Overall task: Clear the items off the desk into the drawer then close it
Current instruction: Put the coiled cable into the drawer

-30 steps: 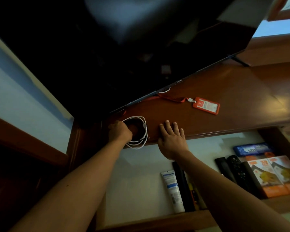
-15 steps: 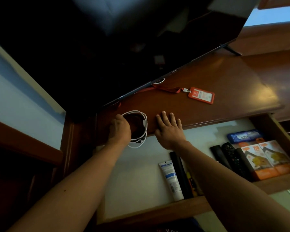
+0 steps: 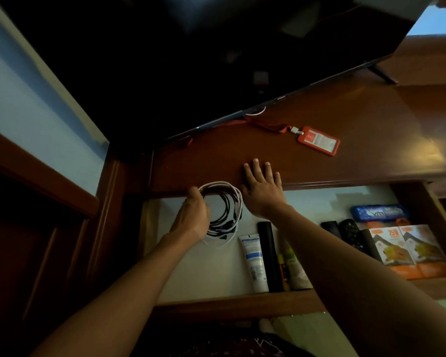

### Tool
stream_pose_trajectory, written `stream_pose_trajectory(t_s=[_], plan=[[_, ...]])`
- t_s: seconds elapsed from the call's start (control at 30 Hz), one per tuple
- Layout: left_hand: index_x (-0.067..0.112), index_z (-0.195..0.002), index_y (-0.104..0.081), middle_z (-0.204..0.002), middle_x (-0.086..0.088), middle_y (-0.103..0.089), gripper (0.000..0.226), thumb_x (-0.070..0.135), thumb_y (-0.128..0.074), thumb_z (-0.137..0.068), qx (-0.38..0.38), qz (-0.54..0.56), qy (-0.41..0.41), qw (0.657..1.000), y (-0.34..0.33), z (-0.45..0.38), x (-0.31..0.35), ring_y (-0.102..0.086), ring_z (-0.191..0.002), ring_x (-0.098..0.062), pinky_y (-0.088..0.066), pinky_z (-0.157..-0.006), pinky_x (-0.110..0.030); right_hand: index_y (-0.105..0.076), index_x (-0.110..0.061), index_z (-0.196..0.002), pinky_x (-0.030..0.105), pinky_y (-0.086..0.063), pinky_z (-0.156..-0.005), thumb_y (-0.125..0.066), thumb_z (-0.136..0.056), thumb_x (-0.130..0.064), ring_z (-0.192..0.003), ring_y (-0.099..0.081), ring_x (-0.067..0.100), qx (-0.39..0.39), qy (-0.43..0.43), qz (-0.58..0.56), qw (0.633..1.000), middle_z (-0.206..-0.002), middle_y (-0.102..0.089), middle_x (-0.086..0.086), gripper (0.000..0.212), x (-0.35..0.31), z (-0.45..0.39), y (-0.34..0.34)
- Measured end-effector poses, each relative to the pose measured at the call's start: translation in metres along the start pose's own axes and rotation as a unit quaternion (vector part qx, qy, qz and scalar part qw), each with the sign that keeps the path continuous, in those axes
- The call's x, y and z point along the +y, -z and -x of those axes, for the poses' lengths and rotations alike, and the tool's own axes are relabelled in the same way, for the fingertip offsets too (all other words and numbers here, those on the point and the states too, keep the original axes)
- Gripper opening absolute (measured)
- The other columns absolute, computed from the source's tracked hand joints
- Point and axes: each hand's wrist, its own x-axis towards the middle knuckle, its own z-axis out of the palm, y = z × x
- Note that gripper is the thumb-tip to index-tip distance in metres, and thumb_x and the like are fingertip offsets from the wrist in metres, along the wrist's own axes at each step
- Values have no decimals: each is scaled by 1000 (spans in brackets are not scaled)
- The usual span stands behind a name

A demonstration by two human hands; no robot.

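My left hand (image 3: 193, 215) grips a coil of white and black cables (image 3: 225, 210), held over the left part of the open drawer (image 3: 229, 305), just past the desk's front edge. Loose cable ends hang down toward the white drawer floor. My right hand (image 3: 262, 189) lies flat with fingers spread on the front edge of the wooden desk (image 3: 371, 124), beside the coil. A red badge holder (image 3: 318, 140) on a red lanyard (image 3: 265, 124) lies on the desk farther back, its strap running under the screen.
A large dark screen (image 3: 216, 60) stands over the desk's back. In the drawer lie a white tube (image 3: 252, 261), a black stick-shaped item (image 3: 268, 253), remotes (image 3: 350, 233), orange boxes (image 3: 407, 251) and a blue packet (image 3: 377, 212). A wooden frame (image 3: 49, 197) borders the left.
My left hand has pulled the cable coil off the desk's front edge and down over the drawer. My right hand has stayed flat on the desk edge.
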Motion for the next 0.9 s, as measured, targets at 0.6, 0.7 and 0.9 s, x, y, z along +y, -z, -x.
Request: stream_pose_trajectory(t_s=[0.6, 0.7, 0.9], plan=[[9, -113, -36, -89, -13, -56, 13, 15, -35, -101, -180, 7, 48, 983, -86, 48, -64, -51, -67, -22, -31, -51, -33, 6, -25, -160, 52, 10, -119, -19, -104, -50, -151, 20, 33, 15, 14, 11, 1000, -167, 16, 5, 66, 4, 0, -6], [7, -119, -36, -90, -14, -56, 20, 11, -35, -100, -191, 7, 63, 980, -91, 49, -68, -51, -67, -23, -31, -50, -33, 5, -25, -160, 52, 9, -120, -19, -104, -50, -151, 20, 33, 19, 15, 8, 1000, -167, 15, 5, 66, 4, 1, -6], [7, -123, -39, -106, -19, -57, 22, 10, -35, -101, -197, -39, 35, 979, -99, 47, -70, -55, -80, -29, -42, -63, -37, 6, -25, -160, 52, 10, -120, -20, -105, -49, -151, 20, 33, 18, 15, 8, 1000, -167, 15, 5, 66, 4, 0, -5]])
